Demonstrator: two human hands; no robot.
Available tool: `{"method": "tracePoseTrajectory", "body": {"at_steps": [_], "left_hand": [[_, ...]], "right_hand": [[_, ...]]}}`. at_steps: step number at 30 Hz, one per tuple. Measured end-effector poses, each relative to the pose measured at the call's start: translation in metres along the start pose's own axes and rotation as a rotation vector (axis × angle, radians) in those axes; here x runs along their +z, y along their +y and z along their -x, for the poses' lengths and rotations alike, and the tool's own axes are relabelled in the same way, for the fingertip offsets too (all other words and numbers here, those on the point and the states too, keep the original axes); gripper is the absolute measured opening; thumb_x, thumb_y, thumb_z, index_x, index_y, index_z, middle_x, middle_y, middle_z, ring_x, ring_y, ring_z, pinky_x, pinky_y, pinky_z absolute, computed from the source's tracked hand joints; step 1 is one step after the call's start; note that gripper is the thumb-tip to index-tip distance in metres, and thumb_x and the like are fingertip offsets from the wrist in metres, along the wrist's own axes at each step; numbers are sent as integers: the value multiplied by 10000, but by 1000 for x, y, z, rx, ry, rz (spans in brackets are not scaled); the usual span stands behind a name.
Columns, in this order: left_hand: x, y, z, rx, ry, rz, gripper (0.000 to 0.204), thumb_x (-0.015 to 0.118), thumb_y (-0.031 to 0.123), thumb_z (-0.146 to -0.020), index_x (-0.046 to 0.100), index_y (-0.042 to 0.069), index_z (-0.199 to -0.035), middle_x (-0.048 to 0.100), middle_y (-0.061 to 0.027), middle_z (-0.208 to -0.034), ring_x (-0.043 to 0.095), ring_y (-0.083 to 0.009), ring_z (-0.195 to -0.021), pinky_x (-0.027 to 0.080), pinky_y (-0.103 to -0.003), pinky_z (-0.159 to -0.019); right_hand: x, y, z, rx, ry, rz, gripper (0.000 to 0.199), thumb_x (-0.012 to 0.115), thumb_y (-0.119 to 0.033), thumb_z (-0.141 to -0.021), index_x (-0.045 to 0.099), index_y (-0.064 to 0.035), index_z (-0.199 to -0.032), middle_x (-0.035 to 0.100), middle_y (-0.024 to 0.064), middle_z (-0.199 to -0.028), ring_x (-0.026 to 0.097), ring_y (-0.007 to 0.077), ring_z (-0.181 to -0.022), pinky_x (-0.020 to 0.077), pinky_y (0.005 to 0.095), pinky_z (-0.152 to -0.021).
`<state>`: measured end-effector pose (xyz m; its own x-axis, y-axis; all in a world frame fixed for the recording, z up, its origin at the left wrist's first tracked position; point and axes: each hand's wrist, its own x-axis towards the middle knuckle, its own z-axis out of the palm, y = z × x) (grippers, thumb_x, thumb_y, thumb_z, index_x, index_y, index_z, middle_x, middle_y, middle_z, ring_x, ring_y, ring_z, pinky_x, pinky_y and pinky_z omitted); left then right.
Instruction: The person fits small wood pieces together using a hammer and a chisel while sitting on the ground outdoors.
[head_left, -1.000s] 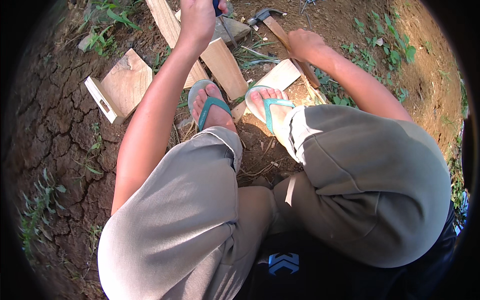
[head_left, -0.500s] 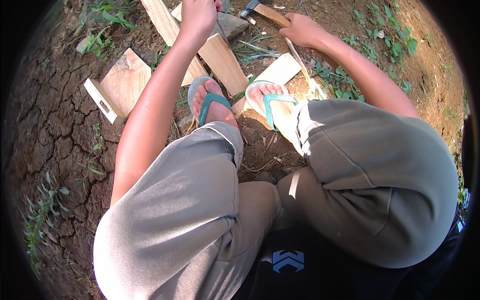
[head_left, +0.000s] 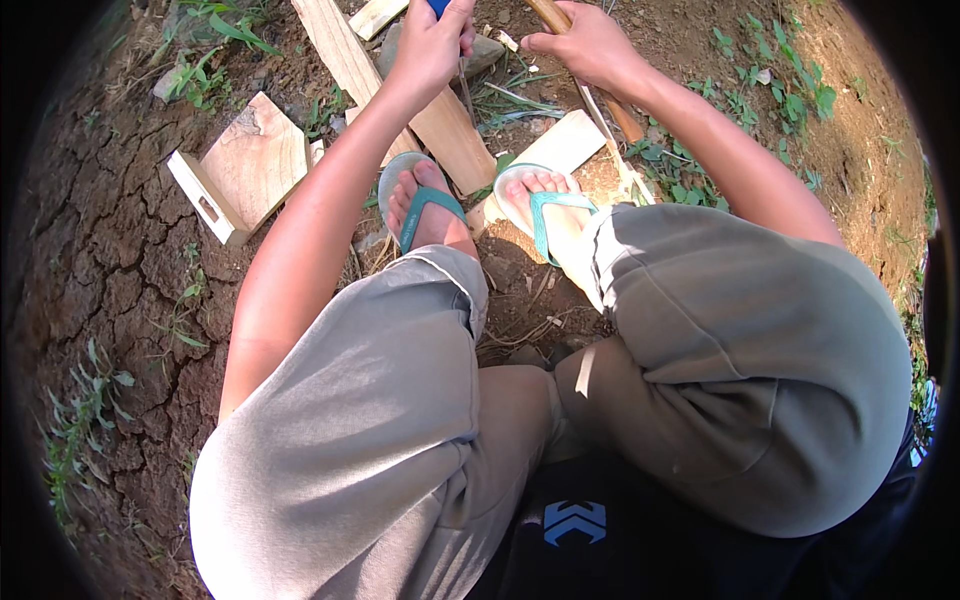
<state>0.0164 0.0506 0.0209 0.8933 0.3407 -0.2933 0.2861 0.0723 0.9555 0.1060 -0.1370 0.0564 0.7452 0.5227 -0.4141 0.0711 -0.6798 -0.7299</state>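
Hand tools in use on bare soil. The left grip (head_left: 437, 42) is closed round the blue-handled tool (head_left: 438, 7): the handle shows above the fist, and a thin metal shaft emerges below it. This tool's long axis is steep, slanting slightly rightward as it descends; its shaft points toward the wearer's feet, along the right edge of a pale board (head_left: 452, 135). Whether the tip touches the board I cannot tell. The right grip (head_left: 592, 45) is wrapped about the wooden handle of the hammer (head_left: 625, 121), which extends on both sides of the fist. Its long axis runs obliquely, from the upper edge of the view, where it is cut off, down and right to a butt near a split wooden strip (head_left: 609, 140). A light block (head_left: 562, 142) lies before the right sandal (head_left: 543, 215); a slotted wooden piece (head_left: 262, 155) rests at far left.
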Motion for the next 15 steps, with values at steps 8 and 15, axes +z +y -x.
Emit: {"method": "tracePoseTrajectory", "body": {"at_steps": [8,15], "left_hand": [[-14,15,-4,105,-55,94,258,483,376,-1097,526,130,-1033,514,33,-841,492,-82,-716,412,-246,-634],[-16,39,-9,177,-13,221,345,458,451,-1094,565,126,-1132,602,-9,-913,512,-106,-701,451,-256,-697]], "right_hand": [[18,-35,-10,-162,-103,-533,463,887,-145,-771,584,18,-1080,681,52,-789,648,126,-701,545,295,-613],[26,-66,-38,-390,-210,-782,448,827,13,-756,561,38,-1116,737,101,-913,713,158,-825,593,316,-736]]}}
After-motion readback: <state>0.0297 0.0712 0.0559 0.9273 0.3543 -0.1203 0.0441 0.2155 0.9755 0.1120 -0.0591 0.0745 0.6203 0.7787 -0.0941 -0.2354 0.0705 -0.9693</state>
